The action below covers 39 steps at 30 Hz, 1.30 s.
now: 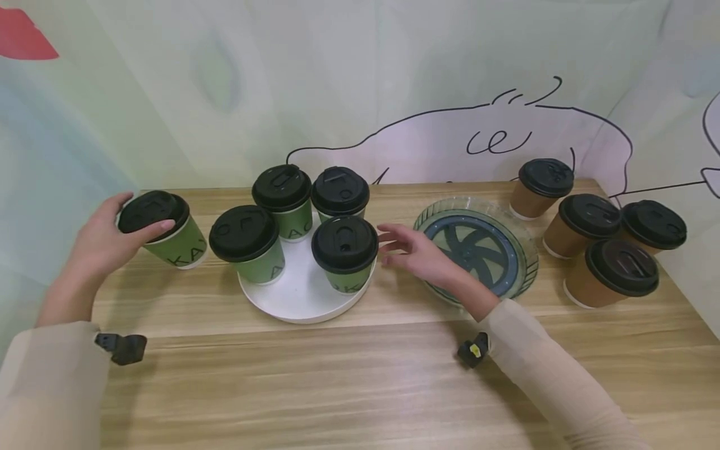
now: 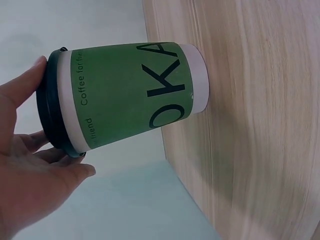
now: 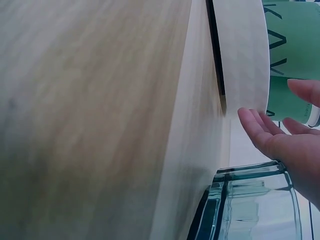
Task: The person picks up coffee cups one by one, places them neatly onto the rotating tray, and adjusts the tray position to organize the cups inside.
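At the left end of the table, my left hand (image 1: 104, 240) grips a green paper coffee cup (image 1: 182, 244) by its black lid, thumb and fingers round the rim. In the left wrist view the green cup (image 2: 125, 95) shows dark lettering; whether its base touches the wood is unclear. Several matching lidded green cups, one nearest me on the right (image 1: 345, 253), stand on a white round stand (image 1: 306, 306). My right hand (image 1: 419, 253) is beside that cup, fingers loosely spread and holding nothing. In the right wrist view, its fingertips (image 3: 245, 117) are close to the stand's edge.
Right of the stand lies a clear, ribbed round glass plate (image 1: 478, 250) with a blue ring, under my right forearm. Several brown paper cups with black lids, one at the front (image 1: 587, 284), stand at the table's right end. A printed cloth backdrop (image 1: 337, 81) rises behind the table.
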{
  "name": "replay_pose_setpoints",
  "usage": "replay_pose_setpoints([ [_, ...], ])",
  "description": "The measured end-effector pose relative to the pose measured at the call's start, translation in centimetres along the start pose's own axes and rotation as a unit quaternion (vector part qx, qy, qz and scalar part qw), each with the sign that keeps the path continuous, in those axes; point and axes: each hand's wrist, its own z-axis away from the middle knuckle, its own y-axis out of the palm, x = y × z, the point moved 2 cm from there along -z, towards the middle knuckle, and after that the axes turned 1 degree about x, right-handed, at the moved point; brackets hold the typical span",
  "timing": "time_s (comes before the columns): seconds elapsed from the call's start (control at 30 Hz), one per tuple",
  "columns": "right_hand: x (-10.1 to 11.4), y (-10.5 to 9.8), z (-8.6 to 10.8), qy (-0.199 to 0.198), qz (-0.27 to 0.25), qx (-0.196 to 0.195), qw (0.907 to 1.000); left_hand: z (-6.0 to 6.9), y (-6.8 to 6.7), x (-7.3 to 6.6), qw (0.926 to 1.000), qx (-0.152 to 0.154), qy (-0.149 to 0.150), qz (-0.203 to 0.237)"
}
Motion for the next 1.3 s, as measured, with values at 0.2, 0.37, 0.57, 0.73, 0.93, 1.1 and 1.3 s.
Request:
replay_pose_setpoints([
  [0.2, 0.03, 0.04, -0.05, -0.01, 0.001, 0.014, 0.9999, -0.2, 0.08, -0.11, 1.0, 0.003, -0.003, 0.003],
  [0.37, 0.01, 0.02, 0.04, -0.013, 0.002, 0.01, 0.9999, -0.04, 0.15, -0.42, 1.0, -0.005, -0.004, 0.002],
  [0.57, -0.1, 0.0, 0.06, -0.011, -0.002, 0.006, 0.9999, 0.21, 0.13, -0.51, 0.9999, -0.014, -0.004, 0.002],
  [0.73, -0.22, -0.07, 0.07, -0.01, 0.001, 0.006, 0.9999, 0.33, 0.15, -0.6, 0.9998, -0.018, -0.003, 0.004],
  [0.93, -0.2, -0.05, 0.09, -0.012, 0.0, 0.008, 0.9999, 0.3, 0.18, -0.5, 0.9997, -0.023, -0.008, 0.008],
  [1.1, -0.13, -0.03, 0.13, -0.011, -0.002, 0.009, 0.9999, 0.35, 0.21, -0.41, 0.9994, -0.029, -0.01, 0.018],
  [1.3, -0.16, -0.04, 0.13, -0.014, -0.002, 0.01, 0.9999, 0.54, 0.29, -0.41, 0.9988, -0.037, -0.014, 0.029],
])
